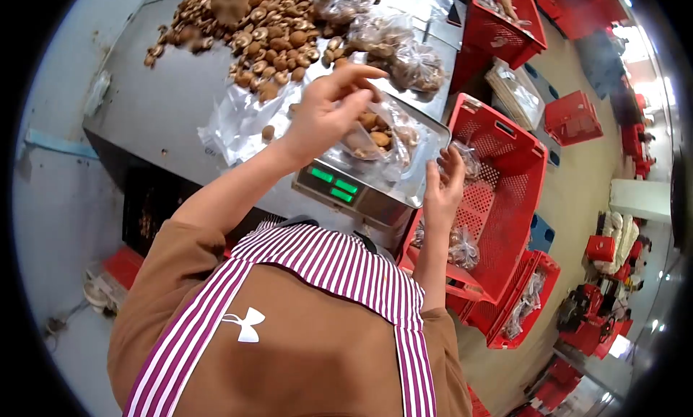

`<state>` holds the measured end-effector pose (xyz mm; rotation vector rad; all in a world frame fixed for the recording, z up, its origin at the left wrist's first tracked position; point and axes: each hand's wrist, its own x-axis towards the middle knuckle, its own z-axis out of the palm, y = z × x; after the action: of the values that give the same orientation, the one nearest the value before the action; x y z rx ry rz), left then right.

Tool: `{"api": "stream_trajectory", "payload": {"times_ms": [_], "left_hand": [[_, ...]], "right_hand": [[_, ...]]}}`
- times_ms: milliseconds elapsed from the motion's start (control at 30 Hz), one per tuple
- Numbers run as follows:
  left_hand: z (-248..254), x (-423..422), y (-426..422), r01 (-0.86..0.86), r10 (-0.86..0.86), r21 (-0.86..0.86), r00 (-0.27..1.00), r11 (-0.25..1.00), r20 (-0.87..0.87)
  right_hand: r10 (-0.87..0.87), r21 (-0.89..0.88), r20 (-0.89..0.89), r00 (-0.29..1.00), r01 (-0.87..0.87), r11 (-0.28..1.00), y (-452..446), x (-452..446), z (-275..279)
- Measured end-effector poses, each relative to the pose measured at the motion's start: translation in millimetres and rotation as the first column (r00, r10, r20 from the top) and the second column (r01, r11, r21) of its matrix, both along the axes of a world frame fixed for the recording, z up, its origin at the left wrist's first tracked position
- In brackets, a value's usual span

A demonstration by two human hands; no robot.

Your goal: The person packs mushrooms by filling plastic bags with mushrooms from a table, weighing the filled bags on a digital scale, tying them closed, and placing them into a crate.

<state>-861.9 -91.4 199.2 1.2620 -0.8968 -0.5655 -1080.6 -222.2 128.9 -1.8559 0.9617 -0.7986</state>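
Observation:
My left hand (332,112) hovers above a clear plastic bag of brown mushrooms (381,137), fingers bent but apart, with nothing visible in them. That bag rests on the metal pan of a digital scale (339,188) with green lit digits. To the right of the scale, beside the rim of a red crate (516,200), is my right hand (444,182), its fingers raised and parted around no object. Loose, thin plastic bags (242,121) lie under and beside my left forearm. A loose mushroom (268,132) sits on them.
A heap of loose mushrooms (271,38) covers the table's (151,92) far side. Filled bags (415,63) stand behind the scale. Inside the red crate lie more filled bags (462,249). Another person's arm (505,0) reaches into a farther red crate (498,31).

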Motion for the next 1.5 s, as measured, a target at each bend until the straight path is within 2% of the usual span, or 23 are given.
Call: {"api": "stream_trajectory", "payload": {"times_ms": [67,133,167,200,300,333,400,467,500,533,567,600,633,667,700,733,833,867,1000,1067,1267,1400,1500], "left_hand": [[-0.8,-2.4,-8.2,0.015,-0.035,0.177,0.993,0.984,0.113],[-16.1,0.8,-19.8,-0.005,-0.051,0.175,0.948,0.985,0.315],[-28.8,2.1,-30.8,-0.017,-0.029,0.071,0.796,0.997,0.605],[-32.2,1.1,-32.8,-0.025,-0.02,0.074,0.829,0.997,0.559],[-58.9,5.6,-40.9,-0.045,-0.028,0.077,0.666,0.996,0.746],[-66.2,9.4,-40.1,-0.05,-0.026,0.079,0.666,0.996,0.745],[-77.4,16.8,-37.2,-0.158,-0.111,0.191,0.414,0.969,0.903],[-83.8,26.1,-26.3,-0.171,-0.163,0.259,0.435,0.951,0.885],[-88.2,29.7,-20.7,-0.235,-0.189,0.333,0.479,0.913,0.857],[-92.2,33.9,-14.3,-0.292,-0.21,0.405,0.523,0.866,0.826],[-87.9,39.8,-6.1,-0.296,-0.287,0.481,0.513,0.825,0.809],[-89.0,43.0,0.8,-0.296,-0.282,0.473,0.508,0.83,0.813],[-91.8,44.4,8.3,-0.309,-0.234,0.453,0.547,0.836,0.804],[-93.4,45.5,15.0,-0.321,-0.188,0.438,0.585,0.84,0.789],[-92.6,46.9,19.3,-0.307,-0.281,0.537,0.596,0.786,0.752],[-90.9,45.6,20.7,-0.307,-0.28,0.536,0.596,0.787,0.753],[-85.7,40.4,20.7,-0.264,-0.284,0.552,0.64,0.791,0.714],[-87.2,39.8,19.2,-0.268,-0.277,0.548,0.642,0.792,0.715],[-98.6,35.9,11.5,-0.231,-0.24,0.484,0.644,0.844,0.727],[-101.7,33.0,4.3,-0.146,-0.259,0.455,0.654,0.879,0.71],[-102.9,12.6,-20.8,-0.093,-0.265,0.415,0.641,0.905,0.72],[-110.9,1.0,-43.6,-0.166,-0.203,0.386,0.633,0.907,0.748],[-119.9,4.1,-55.8,-0.204,-0.235,0.461,0.645,0.864,0.727]], "right_hand": [[0.076,-0.081,-0.138,0.988,-0.088,0.993,6.6,15.0,-1.0],[0.108,-0.123,-0.204,0.973,-0.135,0.983,8.5,22.4,-23.3],[0.091,-0.147,-0.262,0.961,-0.133,0.98,10.2,24.6,-32.5],[0.051,-0.177,-0.315,0.948,-0.111,0.978,10.5,22.8,-39.1],[0.009,-0.258,-0.416,0.91,-0.128,0.958,23.6,26.4,-44.0],[-0.024,-0.296,-0.482,0.876,-0.137,0.946,27.0,28.5,-43.3],[-0.04,-0.332,-0.419,0.907,-0.112,0.937,22.3,25.6,-57.0],[-0.024,-0.178,-0.314,0.949,-0.034,0.983,4.4,18.2,-78.1],[-0.082,-0.154,-0.243,0.966,0.045,0.987,4.0,22.1,-71.8],[-0.084,-0.154,-0.242,0.967,0.047,0.987,0.1,21.6,-66.8],[-0.042,0.195,0.024,0.999,0.037,0.98,-8.3,20.4,-61.1],[-0.087,0.5,0.292,0.952,-0.074,0.863,-13.4,24.8,-46.6],[-0.115,0.575,0.341,0.933,-0.11,0.811,-13.9,25.6,-29.1],[-0.062,0.549,0.395,0.917,-0.181,0.816,-10.1,27.5,-9.0],[-0.041,0.518,0.403,0.914,-0.191,0.834,-8.7,31.3,-5.8],[-0.019,0.485,0.41,0.912,-0.201,0.851,-8.9,35.5,-4.7],[0.079,0.429,0.317,0.945,-0.217,0.877,-16.6,42.2,-29.0],[0.037,0.433,0.305,0.952,-0.173,0.885,-11.9,47.2,-27.0],[0.063,0.41,0.251,0.966,-0.165,0.897,-13.3,47.6,-36.0],[0.043,0.418,0.249,0.967,-0.148,0.896,-14.9,49.8,-34.6],[-0.023,0.467,0.329,0.944,-0.141,0.873,-18.0,51.3,-23.0],[-0.006,0.469,0.33,0.944,-0.158,0.869,-16.7,42.1,-24.0],[-0.017,0.481,0.304,0.952,-0.138,0.865,-15.5,36.3,-28.2]]}}
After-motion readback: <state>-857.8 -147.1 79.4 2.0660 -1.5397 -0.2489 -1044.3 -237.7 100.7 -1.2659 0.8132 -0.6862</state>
